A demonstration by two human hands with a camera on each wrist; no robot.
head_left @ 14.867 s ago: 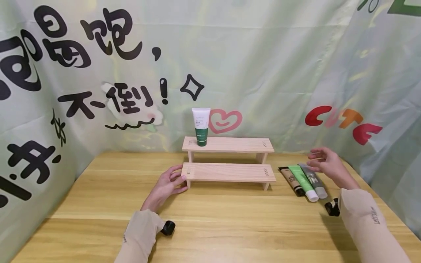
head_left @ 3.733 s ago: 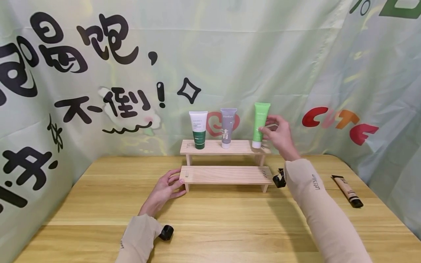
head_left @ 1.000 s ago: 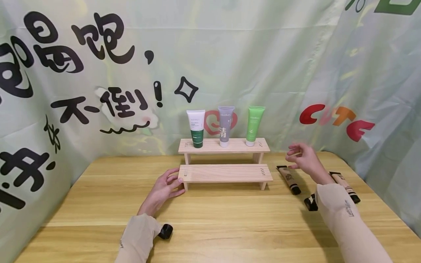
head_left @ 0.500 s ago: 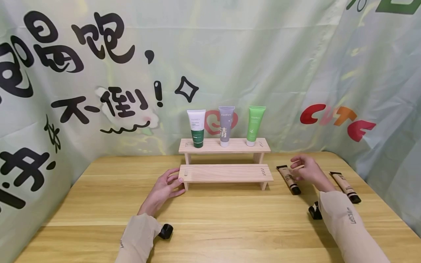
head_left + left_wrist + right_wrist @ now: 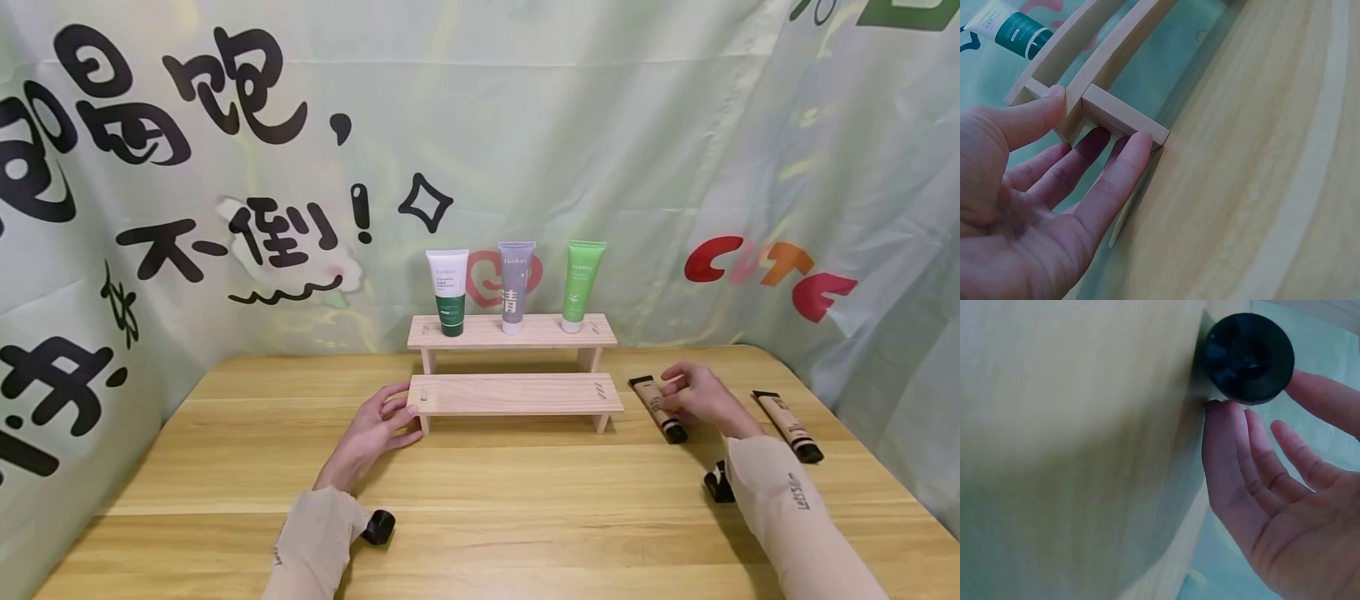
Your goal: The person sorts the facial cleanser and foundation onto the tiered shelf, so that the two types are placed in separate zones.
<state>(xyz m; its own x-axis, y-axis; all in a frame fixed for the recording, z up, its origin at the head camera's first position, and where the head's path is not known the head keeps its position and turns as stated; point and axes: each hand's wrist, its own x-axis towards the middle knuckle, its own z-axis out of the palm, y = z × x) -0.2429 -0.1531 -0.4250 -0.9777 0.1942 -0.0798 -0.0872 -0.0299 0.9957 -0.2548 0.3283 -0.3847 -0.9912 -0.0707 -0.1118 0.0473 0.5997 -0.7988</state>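
Note:
My left hand (image 5: 375, 425) grips the left end of a two-step wooden display stand (image 5: 517, 394), thumb on the lower step and fingers against its leg (image 5: 1125, 115). To the right of the stand, my right hand (image 5: 701, 396) has thumb and fingers around the side of a beige squeeze tube (image 5: 654, 404) lying on the table. In the right wrist view, its round black cap (image 5: 1250, 359) sits between thumb and fingertips. Along the upper step stand a white-and-green tube (image 5: 450, 293), a purple-grey tube (image 5: 517, 287) and a light green tube (image 5: 582, 287), all caps down.
A second beige tube (image 5: 787, 427) with a black cap lies on the wooden table (image 5: 525, 517), right of my right hand. A printed cloth (image 5: 600, 150) hangs behind the table and along its sides.
The purple-grey and light green tubes have gone from the table to the upper step. My right hand has since come down to the nearer beige tube. The left hand stays on the stand.

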